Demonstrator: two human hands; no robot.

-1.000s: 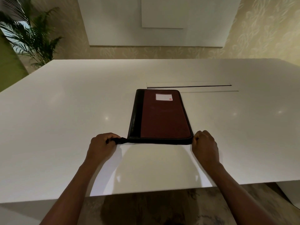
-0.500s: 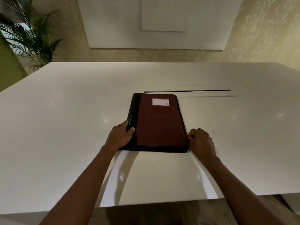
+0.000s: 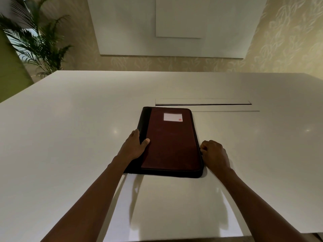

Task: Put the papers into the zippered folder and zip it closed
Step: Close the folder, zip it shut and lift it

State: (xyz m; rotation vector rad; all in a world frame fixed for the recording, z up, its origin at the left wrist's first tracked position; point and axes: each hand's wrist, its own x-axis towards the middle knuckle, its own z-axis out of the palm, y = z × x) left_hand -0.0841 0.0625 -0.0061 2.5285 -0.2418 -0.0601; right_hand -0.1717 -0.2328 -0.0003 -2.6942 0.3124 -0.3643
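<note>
Both your hands are on the closed folder (image 3: 172,142), one at each long side.

Your left hand (image 3: 133,147) holds the folder's dark spine edge, thumb lying on top of the cover and fingers wrapped down over the side. Your right hand (image 3: 214,154) is curled tight against the folder's right edge about halfway along; whatever its fingertips pinch there is too small to make out. The folder lies flat on the white table (image 3: 70,137), a pale label (image 3: 173,117) near its far end. Just beyond it a long slot (image 3: 202,104) is set into the tabletop. A potted palm (image 3: 38,41) stands past the table's far left corner.
</note>
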